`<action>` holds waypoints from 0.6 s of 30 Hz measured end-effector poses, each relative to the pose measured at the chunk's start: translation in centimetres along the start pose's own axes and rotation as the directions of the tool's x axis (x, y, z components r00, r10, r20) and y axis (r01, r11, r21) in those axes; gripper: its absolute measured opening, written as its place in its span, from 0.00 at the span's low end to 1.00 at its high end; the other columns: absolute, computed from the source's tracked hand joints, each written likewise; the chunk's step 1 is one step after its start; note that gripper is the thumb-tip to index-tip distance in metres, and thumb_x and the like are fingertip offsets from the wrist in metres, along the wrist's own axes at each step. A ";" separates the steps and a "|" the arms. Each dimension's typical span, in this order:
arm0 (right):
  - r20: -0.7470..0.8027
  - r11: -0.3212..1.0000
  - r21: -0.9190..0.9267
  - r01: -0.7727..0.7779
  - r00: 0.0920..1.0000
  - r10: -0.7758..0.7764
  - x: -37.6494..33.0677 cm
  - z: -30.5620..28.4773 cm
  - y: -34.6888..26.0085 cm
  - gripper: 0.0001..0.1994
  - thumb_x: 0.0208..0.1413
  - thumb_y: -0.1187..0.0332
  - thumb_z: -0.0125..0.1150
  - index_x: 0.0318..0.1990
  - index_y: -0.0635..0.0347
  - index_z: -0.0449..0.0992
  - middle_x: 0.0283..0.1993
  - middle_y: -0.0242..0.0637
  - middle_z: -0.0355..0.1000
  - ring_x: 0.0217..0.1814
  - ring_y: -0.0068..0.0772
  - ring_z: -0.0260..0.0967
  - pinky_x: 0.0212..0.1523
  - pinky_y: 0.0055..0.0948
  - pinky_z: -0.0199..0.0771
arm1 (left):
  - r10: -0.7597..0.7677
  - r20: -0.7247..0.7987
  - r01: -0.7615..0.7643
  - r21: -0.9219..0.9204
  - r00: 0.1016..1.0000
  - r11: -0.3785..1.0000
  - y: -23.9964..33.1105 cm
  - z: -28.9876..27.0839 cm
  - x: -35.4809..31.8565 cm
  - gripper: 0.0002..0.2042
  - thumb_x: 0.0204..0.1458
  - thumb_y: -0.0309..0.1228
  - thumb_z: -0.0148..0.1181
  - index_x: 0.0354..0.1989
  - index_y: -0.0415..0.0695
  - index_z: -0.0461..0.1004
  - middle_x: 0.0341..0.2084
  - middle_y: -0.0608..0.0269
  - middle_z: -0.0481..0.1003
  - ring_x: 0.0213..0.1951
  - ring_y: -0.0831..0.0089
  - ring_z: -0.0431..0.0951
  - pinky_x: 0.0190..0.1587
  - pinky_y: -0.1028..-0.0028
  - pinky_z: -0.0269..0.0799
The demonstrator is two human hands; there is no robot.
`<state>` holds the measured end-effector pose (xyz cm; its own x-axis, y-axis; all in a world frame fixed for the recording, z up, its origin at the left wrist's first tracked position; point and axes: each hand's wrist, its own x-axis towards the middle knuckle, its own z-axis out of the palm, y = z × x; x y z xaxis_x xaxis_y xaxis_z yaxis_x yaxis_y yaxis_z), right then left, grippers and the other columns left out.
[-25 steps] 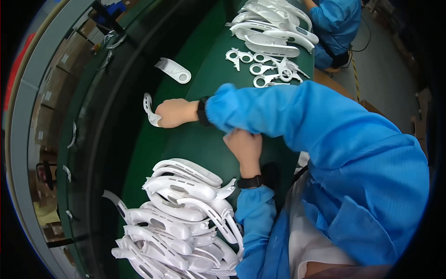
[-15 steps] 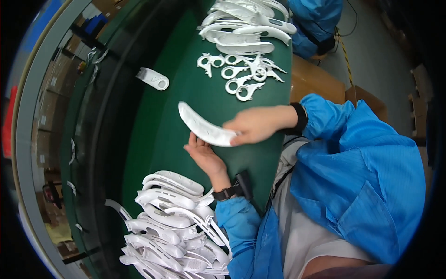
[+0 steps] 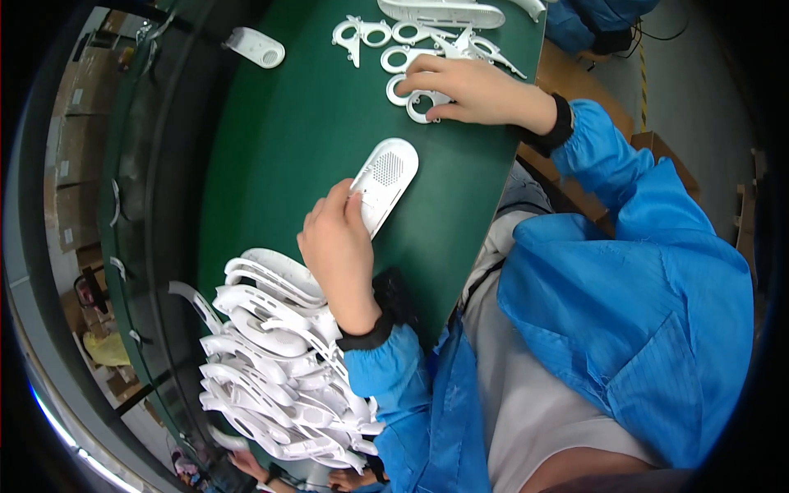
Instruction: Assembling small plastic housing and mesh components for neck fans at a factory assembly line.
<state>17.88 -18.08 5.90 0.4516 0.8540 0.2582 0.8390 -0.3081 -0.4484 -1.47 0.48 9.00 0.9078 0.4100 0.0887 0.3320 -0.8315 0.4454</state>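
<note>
My left hand (image 3: 337, 242) is closed on a long white plastic shell (image 3: 393, 170), its thumb and fingers at the edge. The shell has a rounded end with a perforated grille and lies slanted over the green work surface (image 3: 271, 181). My right hand (image 3: 477, 89) hovers at a cluster of white ring-shaped brackets. Thumb and forefinger are spread around the nearest ring bracket (image 3: 422, 105); whether they touch it I cannot tell. More brackets (image 3: 353, 34) lie beyond, partly hidden by the hand.
A heap of white shells (image 3: 283, 370) lies near my left forearm. More shells (image 3: 444, 12) lie at the far edge. One separate white part (image 3: 256, 48) rests at far left. Another person's hand (image 3: 246, 467) shows at the bottom; blue clothing (image 3: 575, 29) appears at top right.
The shell has passed from my right hand to my left and now shows its grille. My right hand has let go and moved away to the ring brackets. The view has shifted.
</note>
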 end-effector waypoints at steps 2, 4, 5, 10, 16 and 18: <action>0.121 0.995 -0.085 0.043 0.992 -0.033 0.9 1.1 1.1 0.21 0.45 0.70 0.64 0.50 0.50 0.71 0.48 0.34 0.67 0.46 0.41 0.70 0.42 0.38 0.72 | -0.030 0.040 0.025 0.120 0.999 0.992 -0.2 1.8 0.5 0.10 0.54 0.29 0.52 0.42 0.42 0.75 0.32 0.53 0.75 0.35 0.58 0.74 0.44 0.62 0.66; 0.163 0.991 -0.113 0.077 0.985 -0.058 1.5 1.6 2.4 0.19 0.45 0.70 0.64 0.47 0.51 0.73 0.42 0.34 0.69 0.45 0.40 0.70 0.42 0.37 0.73 | -0.050 0.099 0.024 0.245 0.994 0.969 -0.3 3.5 0.8 0.10 0.54 0.29 0.53 0.42 0.43 0.75 0.32 0.55 0.75 0.37 0.56 0.74 0.47 0.60 0.64; 0.202 0.993 -0.087 0.084 0.977 -0.065 2.4 1.5 1.8 0.17 0.45 0.69 0.64 0.46 0.52 0.74 0.41 0.35 0.69 0.45 0.42 0.70 0.42 0.37 0.73 | -0.003 -0.010 0.006 0.252 1.000 0.968 -0.3 3.6 0.7 0.10 0.54 0.29 0.52 0.43 0.43 0.75 0.32 0.55 0.74 0.39 0.57 0.73 0.48 0.60 0.63; 0.168 0.983 0.177 0.050 0.983 -0.080 2.2 0.9 2.8 0.09 0.45 0.67 0.62 0.34 0.59 0.78 0.28 0.38 0.73 0.34 0.36 0.73 0.34 0.32 0.71 | 0.087 -0.154 -0.111 -0.157 0.984 0.981 -0.1 5.4 0.9 0.12 0.56 0.29 0.46 0.43 0.41 0.74 0.36 0.56 0.75 0.42 0.59 0.72 0.50 0.65 0.59; 0.056 0.760 0.602 -0.245 0.962 0.266 0.8 0.4 1.5 0.12 0.49 0.62 0.60 0.33 0.63 0.77 0.24 0.36 0.73 0.26 0.24 0.72 0.27 0.25 0.69 | 0.059 -0.073 -0.078 -0.291 0.996 0.954 -0.1 4.8 1.0 0.17 0.61 0.38 0.38 0.41 0.42 0.75 0.39 0.58 0.75 0.43 0.61 0.72 0.50 0.68 0.57; 0.064 0.630 0.718 -0.296 0.929 0.364 0.8 2.7 0.0 0.12 0.50 0.61 0.59 0.33 0.63 0.77 0.22 0.35 0.72 0.25 0.23 0.71 0.25 0.25 0.67 | 0.121 -0.022 -0.123 -0.282 0.992 0.952 -0.2 4.4 0.9 0.17 0.60 0.39 0.42 0.38 0.42 0.76 0.39 0.61 0.75 0.43 0.64 0.71 0.51 0.68 0.55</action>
<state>17.41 -16.28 3.74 0.7054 0.7085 0.0218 0.1770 -0.1462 -0.9733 0.42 -0.58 5.05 0.9355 0.3141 0.1618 0.1322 -0.7358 0.6642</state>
